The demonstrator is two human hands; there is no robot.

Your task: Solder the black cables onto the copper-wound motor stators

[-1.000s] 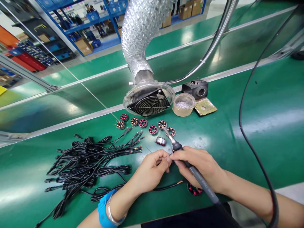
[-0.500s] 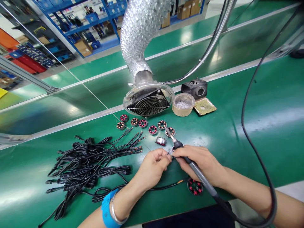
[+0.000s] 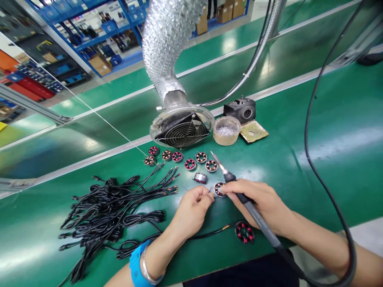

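My right hand [image 3: 265,203] is closed around a soldering iron [image 3: 259,220], whose bare metal tip points up and to the left, clear of the table. Its fingertips are at a small ring-shaped motor stator [image 3: 218,190] with copper windings. Just left of that stator, my left hand [image 3: 191,208] pinches a thin wire; most of it is hidden by the fingers. Below the hands lies a stator with red windings [image 3: 244,232], with a black cable [image 3: 206,235] running to it. Several more stators [image 3: 201,157] stand beyond the hands, one of them on its side [image 3: 200,178].
A heap of black cables [image 3: 110,211] covers the left of the green table. A fume extractor [image 3: 183,129] hangs over the back. Behind on the right are a tub of metal shavings [image 3: 226,135], a black stand [image 3: 241,109] and a sponge tray [image 3: 253,132]. The iron's cord [image 3: 318,171] loops at right.
My right hand has shifted slightly right and away from my left fingers, showing more of the stator between them. The iron's tip has moved off the stators behind. The whole view has shifted a little.
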